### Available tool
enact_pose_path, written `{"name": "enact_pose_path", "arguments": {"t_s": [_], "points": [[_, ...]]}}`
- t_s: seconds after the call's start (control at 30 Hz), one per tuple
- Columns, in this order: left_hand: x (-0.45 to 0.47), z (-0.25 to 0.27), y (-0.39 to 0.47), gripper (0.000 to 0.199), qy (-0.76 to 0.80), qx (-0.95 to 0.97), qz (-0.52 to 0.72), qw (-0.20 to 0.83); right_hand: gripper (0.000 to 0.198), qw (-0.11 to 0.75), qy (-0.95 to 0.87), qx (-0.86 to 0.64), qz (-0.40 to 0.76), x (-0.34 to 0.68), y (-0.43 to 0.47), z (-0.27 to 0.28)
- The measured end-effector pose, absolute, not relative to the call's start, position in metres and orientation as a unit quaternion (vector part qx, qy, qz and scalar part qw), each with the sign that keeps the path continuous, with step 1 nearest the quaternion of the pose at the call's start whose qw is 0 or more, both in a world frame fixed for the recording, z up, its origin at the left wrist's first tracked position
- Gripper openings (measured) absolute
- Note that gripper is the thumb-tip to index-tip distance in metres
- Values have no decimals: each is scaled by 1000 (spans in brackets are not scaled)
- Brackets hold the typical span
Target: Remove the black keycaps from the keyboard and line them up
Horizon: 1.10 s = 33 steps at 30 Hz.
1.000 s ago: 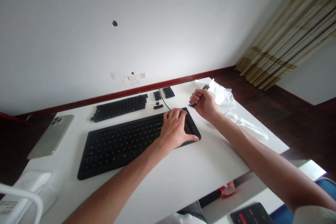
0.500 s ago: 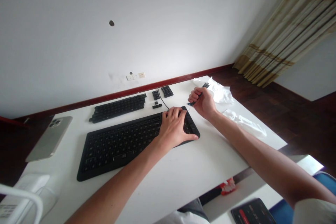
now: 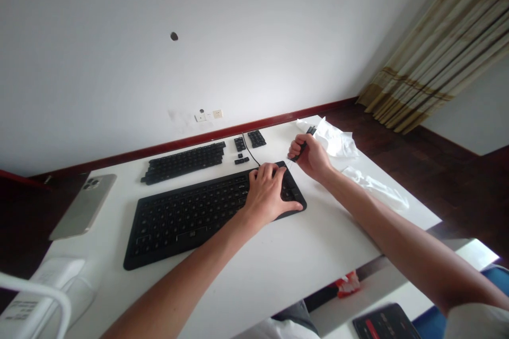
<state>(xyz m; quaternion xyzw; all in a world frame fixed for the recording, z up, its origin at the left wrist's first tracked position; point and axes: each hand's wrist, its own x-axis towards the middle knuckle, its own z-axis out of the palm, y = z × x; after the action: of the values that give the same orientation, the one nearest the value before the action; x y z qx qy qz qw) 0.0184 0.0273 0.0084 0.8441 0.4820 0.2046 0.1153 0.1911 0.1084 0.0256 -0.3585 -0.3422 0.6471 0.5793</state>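
Slippage worries me: my right hand point(image 3: 311, 156) fists a small dark tool point(image 3: 303, 144) at the keyboard point(image 3: 191, 214)'s far right corner. My left hand point(image 3: 267, 193), fingers spread, presses the keys; a jerk could scatter the loose keycaps point(image 3: 186, 159) near the table point(image 3: 278, 259)'s far edge.

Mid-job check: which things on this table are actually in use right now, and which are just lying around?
In use: left hand pressing on the keyboard base; right hand gripping a dark tool; removed keycaps laid out behind.

Lying about: phone, white plastic wrap, white box.
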Motion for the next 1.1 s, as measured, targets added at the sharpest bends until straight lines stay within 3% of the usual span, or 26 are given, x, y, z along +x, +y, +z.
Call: {"name": "enact_pose_path", "arguments": {"t_s": [0.1,0.27,0.4,0.67,1.1], "points": [[17,5,24,93,468,854,205,92,26,519,-471,-427,572,202,111,28],[17,6,22,88,465,862,190,69,36,283,-751,-443,400,231,113,46],[18,8,21,87,465,866,176,60,32,182,-776,-411,443,243,112,55],[19,7,12,80,458,874,156,38,32,124,-752,-374,528,236,109,55],[22,-1,9,80,461,875,150,18,29,185,-581,-533,586,219,104,46]]}}
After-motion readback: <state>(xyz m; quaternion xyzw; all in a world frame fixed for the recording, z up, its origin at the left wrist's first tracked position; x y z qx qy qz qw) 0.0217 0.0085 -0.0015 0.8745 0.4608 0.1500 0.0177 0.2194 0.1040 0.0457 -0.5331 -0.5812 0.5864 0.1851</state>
